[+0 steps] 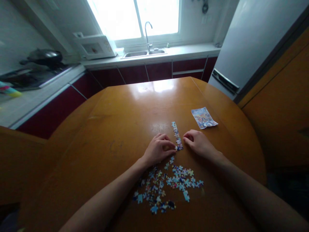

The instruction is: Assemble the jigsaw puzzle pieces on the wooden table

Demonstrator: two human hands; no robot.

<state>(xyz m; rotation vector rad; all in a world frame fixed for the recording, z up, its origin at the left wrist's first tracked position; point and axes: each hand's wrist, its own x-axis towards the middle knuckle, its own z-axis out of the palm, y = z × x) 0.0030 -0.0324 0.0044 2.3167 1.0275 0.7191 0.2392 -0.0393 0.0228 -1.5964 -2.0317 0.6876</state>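
A narrow strip of joined jigsaw pieces (177,133) lies on the wooden table, running away from me. At its near end, the thumb and fingertips of my left hand (159,149) are closed on a small puzzle piece (176,148) against the strip's left side. My right hand (199,142) rests just right of the strip, its fingers curled in and thumb against them, with nothing visible in them. Closer to me, a loose pile of puzzle pieces (180,177), mostly light blue and mixed colours, spreads between my forearms. Two single pieces (172,159) lie between pile and strip.
A creased picture sheet (204,118) lies beyond my right hand on the table (135,112). Past the table's far edge are a counter with a sink (135,54), a microwave (95,46) and a fridge (256,42). A pan (45,57) sits on the stove at left.
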